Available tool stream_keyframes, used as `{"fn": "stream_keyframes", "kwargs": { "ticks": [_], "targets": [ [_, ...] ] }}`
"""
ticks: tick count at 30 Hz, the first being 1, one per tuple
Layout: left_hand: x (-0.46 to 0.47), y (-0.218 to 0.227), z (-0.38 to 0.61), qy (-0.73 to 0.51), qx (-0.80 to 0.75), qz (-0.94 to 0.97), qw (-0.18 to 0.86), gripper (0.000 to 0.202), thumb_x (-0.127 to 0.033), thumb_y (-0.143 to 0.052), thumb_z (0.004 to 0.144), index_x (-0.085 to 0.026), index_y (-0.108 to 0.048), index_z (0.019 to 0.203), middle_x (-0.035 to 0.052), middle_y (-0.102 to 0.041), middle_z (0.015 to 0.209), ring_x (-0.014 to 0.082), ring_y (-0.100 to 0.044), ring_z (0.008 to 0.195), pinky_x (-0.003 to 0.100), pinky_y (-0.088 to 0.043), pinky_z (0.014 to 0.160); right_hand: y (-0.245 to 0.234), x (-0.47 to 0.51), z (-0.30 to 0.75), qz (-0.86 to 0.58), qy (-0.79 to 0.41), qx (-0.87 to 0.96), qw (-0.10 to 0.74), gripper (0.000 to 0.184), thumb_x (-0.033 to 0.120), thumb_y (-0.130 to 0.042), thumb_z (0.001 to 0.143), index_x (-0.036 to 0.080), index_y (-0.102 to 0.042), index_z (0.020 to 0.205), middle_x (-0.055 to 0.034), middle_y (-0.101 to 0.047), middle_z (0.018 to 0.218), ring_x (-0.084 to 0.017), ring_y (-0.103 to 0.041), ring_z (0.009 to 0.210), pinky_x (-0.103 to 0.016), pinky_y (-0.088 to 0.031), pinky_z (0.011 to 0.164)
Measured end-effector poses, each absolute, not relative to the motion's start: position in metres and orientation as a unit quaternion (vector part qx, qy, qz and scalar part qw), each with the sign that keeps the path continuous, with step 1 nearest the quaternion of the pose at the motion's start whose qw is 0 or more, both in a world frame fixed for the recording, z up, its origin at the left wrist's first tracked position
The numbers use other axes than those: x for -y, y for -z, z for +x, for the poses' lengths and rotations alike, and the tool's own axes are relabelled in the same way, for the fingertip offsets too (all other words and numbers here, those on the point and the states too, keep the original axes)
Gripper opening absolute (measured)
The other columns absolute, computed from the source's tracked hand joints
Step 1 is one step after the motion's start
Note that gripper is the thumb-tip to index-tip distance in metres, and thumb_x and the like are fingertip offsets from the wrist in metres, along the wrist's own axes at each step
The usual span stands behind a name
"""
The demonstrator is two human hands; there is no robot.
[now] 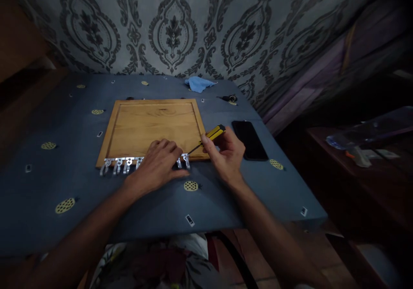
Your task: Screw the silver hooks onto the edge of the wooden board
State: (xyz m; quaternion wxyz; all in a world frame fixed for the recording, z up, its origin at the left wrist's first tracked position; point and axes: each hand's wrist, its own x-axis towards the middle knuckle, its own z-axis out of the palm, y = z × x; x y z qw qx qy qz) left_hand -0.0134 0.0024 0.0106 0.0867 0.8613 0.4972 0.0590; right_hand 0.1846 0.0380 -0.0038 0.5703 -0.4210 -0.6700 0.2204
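A wooden board (pixel 151 125) with a raised frame lies on the blue-covered table (pixel 64 181). Along its near edge runs a metal rail of hooks (pixel 121 164). My left hand (pixel 159 164) presses down on the rail's right part, fingers curled over it and covering some hooks. My right hand (pixel 227 153) grips a screwdriver with a yellow and black handle (pixel 214 133). Its thin shaft slants down to the left, and the tip sits at the rail's right end by the last hooks (pixel 185 160).
A black phone (pixel 250 140) lies flat right of the board. A crumpled light blue cloth (pixel 198 83) and a small dark object (pixel 229 98) sit near the patterned wall. A dark side table with a clear plastic lid (pixel 374 129) stands to the right.
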Motion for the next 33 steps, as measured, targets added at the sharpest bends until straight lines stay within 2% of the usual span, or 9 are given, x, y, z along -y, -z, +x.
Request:
{"fn": "stream_keyframes", "kwargs": {
  "ticks": [5,17,24,33],
  "targets": [
    [-0.0026,-0.0135,-0.0126,-0.038,-0.512,0.854,0.086,0.057,-0.064,-0.069,0.089,-0.014,-0.065,0.117,0.0113,-0.066,0.117,0.0323,-0.056,0.118,0.046,-0.040,0.103,0.0035,-0.0367,0.1828,-0.414,-0.235,0.672,0.567,0.032,0.039,-0.073,0.090,0.024,-0.050,0.072,0.0055,-0.050,0.064,-0.012,-0.051,0.057,-0.028,-0.045,0.055],
    [-0.0018,-0.0154,-0.0128,-0.036,-0.517,0.850,0.091,0.041,-0.053,-0.070,0.094,-0.016,-0.065,0.112,0.0100,-0.066,0.114,0.0302,-0.056,0.114,0.044,-0.043,0.100,0.0041,-0.0373,0.1829,-0.414,-0.247,0.676,0.558,0.036,0.044,-0.074,0.089,0.024,-0.050,0.072,0.0053,-0.051,0.063,-0.012,-0.051,0.056,-0.029,-0.045,0.055],
    [-0.0024,-0.0144,-0.0139,-0.034,-0.511,0.855,0.082,0.044,-0.058,-0.063,0.097,-0.016,-0.064,0.112,0.0108,-0.066,0.115,0.0310,-0.057,0.114,0.046,-0.044,0.099,0.0035,-0.0367,0.1814,-0.415,-0.235,0.683,0.553,0.037,0.045,-0.073,0.089,0.024,-0.048,0.072,0.0054,-0.051,0.062,-0.012,-0.051,0.056,-0.029,-0.045,0.055],
    [-0.0023,-0.0154,-0.0142,-0.029,-0.511,0.855,0.078,0.046,-0.057,-0.071,0.092,-0.016,-0.063,0.114,0.0102,-0.066,0.116,0.0305,-0.057,0.114,0.042,-0.043,0.098,0.0034,-0.0370,0.1805,-0.429,-0.209,0.684,0.551,0.042,0.052,-0.077,0.085,0.024,-0.049,0.071,0.0064,-0.052,0.060,-0.012,-0.049,0.054,-0.030,-0.042,0.055]
  ]
}}
